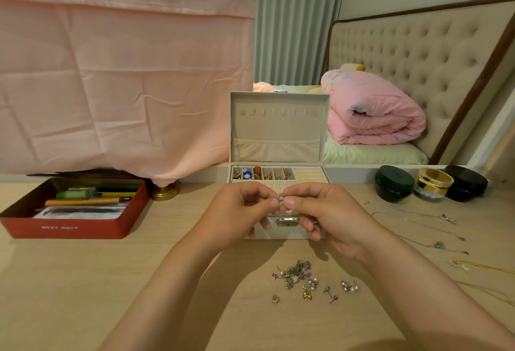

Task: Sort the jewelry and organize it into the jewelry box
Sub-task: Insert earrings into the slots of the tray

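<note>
So the jewelry box (278,133) sits on the table (83,281) with its lid standing straight up. The back row of little compartments already has stuff in it: something blue, something red and a few metal bits. I can't tell exactly what each one is.

Both hands are up right in front of the jewelry box, just above its latch. The left hand (239,211) and right hand (323,211) are pinching the same small sparkly piece (281,199) between thumb and fingertips, one from each side. The other fingers are curled under. It's too tiny to say if it's a ring or an earring.

Nearer the camera than the jewelry box there's a loose pile of earrings (298,278) on the table, studs with pearls, a gold one and some silvery ones, with a few strays scattered beside it. Right of the jewelry box, a few thin chains (418,222) lie stretched out, pendants at the ends.

Further right of the jewelry box are three jars in a row: a dark green jar (394,183), a gold-lidded jar (433,183) and a black jar (466,183). Left of the jewelry box is an open red tin (69,211) with pens and a lighter in it.
</note>
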Available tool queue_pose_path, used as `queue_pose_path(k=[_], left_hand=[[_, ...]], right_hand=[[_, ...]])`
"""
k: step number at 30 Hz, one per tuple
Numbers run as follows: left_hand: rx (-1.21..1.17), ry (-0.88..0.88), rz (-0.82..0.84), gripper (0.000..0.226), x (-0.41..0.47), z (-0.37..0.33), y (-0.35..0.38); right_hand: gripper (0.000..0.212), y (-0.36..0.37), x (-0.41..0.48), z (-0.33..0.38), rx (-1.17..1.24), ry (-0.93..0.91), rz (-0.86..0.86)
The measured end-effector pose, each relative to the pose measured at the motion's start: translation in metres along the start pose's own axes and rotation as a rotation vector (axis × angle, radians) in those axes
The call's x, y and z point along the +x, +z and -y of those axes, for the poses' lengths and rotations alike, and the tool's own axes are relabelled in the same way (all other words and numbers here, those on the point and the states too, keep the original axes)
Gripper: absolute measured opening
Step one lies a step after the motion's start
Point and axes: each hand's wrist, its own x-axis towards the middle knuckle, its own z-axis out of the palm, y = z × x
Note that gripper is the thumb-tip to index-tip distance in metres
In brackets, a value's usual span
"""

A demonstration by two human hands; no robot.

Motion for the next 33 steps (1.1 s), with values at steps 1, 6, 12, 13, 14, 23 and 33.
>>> queue_pose_path(k=[1, 6, 12, 13, 14, 23, 33], left_hand=[[0.007, -0.004, -0.003, 0.006, 0.000, 0.001, 0.000], [0.039, -0.010, 0.002, 0.008, 0.000, 0.003, -0.001], [0.014, -0.014, 0.042, 0.012, 0.002, -0.001, -0.003], [0.018, -0.009, 0.048, 0.012, 0.004, -0.002, -0.002], [0.026, -0.004, 0.049, 0.011, 0.006, -0.003, -0.001], [0.261, 0.068, -0.111, 0.011, 0.043, -0.005, 0.005], [0.816, 0.245, -0.117, 0.020, 0.050, 0.030, 0.004]], right_hand=[[0.013, 0.000, 0.000, 0.000, -0.022, -0.019, -0.007], [0.020, 0.000, -0.001, 0.002, -0.277, -0.191, -0.027], [0.024, -0.006, -0.003, 0.007, -0.555, -0.403, -0.020], [0.025, -0.007, -0.003, 0.008, -0.572, -0.416, -0.010], [0.025, -0.009, -0.002, 0.010, -0.578, -0.417, -0.010], [0.017, -0.015, 0.035, 0.033, -0.555, -0.294, -0.069], [0.016, -0.029, 0.061, 0.008, -0.996, -0.221, -0.146]])
